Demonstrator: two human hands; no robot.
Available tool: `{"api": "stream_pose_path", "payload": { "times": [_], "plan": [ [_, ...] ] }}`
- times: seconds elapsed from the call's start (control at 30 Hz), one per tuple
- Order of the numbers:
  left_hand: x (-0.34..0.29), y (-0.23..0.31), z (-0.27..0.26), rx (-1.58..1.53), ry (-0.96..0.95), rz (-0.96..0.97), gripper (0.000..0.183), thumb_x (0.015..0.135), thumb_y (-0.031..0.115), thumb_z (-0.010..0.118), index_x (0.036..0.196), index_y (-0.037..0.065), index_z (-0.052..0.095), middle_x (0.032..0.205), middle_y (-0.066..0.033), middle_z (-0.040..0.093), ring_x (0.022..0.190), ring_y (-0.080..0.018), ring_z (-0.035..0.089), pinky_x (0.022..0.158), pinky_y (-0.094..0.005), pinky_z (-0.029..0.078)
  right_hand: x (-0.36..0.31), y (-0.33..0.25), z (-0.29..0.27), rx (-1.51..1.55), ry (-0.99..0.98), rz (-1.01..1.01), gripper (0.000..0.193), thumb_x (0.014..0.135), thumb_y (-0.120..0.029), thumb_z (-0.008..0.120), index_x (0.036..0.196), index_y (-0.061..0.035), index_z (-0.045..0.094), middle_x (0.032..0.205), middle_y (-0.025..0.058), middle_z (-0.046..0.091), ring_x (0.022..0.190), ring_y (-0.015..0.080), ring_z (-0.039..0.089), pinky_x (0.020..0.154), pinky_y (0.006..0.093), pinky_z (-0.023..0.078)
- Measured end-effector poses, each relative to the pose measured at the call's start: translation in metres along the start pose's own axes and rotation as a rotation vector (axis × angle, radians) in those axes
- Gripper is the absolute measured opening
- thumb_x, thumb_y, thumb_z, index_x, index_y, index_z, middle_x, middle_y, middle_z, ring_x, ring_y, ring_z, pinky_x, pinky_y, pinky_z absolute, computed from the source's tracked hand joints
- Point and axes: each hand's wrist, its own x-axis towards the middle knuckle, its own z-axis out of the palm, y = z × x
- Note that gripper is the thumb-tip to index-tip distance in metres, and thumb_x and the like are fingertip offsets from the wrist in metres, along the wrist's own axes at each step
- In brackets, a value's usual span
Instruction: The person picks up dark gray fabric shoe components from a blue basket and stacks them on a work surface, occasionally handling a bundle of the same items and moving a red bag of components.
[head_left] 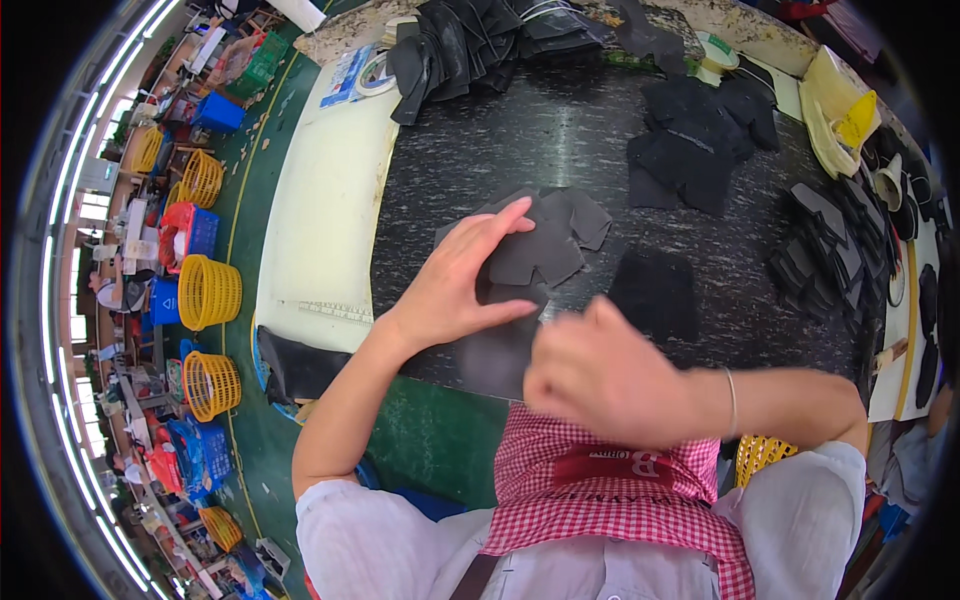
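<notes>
My left hand (458, 283) is over a small group of dark grey cut sheet pieces (537, 248), its thumb and fingers spread apart around their left side. The pieces overlap one another and have notched edges. Closer to me, my right hand (612, 378) is curled into a fist and blurred by motion, above the table's front edge. Whatever its fingers hold, if anything, is hidden. A blurred grey shape (492, 355) lies between the two hands. To the right of the grey group sits a flat black piece (655, 295).
The dark streaked tabletop (480, 150) carries a black pile (695, 145), a tall dark stack (460, 55) at the back and grey pieces (830, 245) at right. A tape roll (716, 55) and plastic bag (832, 110) stand behind. Yellow baskets (210, 292) line the floor leftward.
</notes>
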Motion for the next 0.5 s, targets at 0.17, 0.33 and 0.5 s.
{"api": "stream_pose_path", "payload": {
  "times": [0.17, 0.33, 0.5],
  "plan": [
    [-0.009, 0.012, -0.006, -0.119, -0.079, 0.036, 0.074, 0.077, 0.018, 0.070, 0.143, 0.004, 0.037, 0.124, -0.0127, 0.059, 0.115, -0.0284, 0.056, 0.099, -0.0375, 0.042, -0.046, -0.023, -0.025, 0.406, 0.039, 0.344, 0.009, 0.084, -0.014, 0.065, 0.087, -0.0094, 0.057, 0.083, 0.0056, 0.057, 0.076, 0.0224, 0.058, 0.067, 0.0323, 0.046],
    [0.011, 0.079, 0.047, -0.538, -0.104, -0.330, 0.064, 0.084, 0.009, 0.066, 0.142, 0.011, 0.041, 0.068, -0.0015, 0.056, 0.063, -0.0091, 0.060, 0.059, -0.0262, 0.048, -0.072, 0.015, -0.037, 0.129, 0.466, 0.544, 0.018, 0.083, -0.001, 0.067, 0.097, -0.0033, 0.056, 0.074, 0.0053, 0.060, 0.060, 0.0145, 0.061, 0.052, 0.0261, 0.048],
    [0.034, 0.073, 0.071, -0.400, -0.018, -0.327, 0.058, 0.085, 0.003, 0.063, 0.139, 0.011, 0.044, 0.057, 0.0004, 0.048, 0.052, -0.0044, 0.052, 0.050, -0.0248, 0.042, -0.077, 0.038, -0.042, 0.011, 0.312, 0.656, 0.026, 0.085, -0.007, 0.066, 0.106, -0.0044, 0.050, 0.067, 0.0086, 0.058, 0.058, 0.0218, 0.063, 0.052, 0.0332, 0.048]
  ]
}}
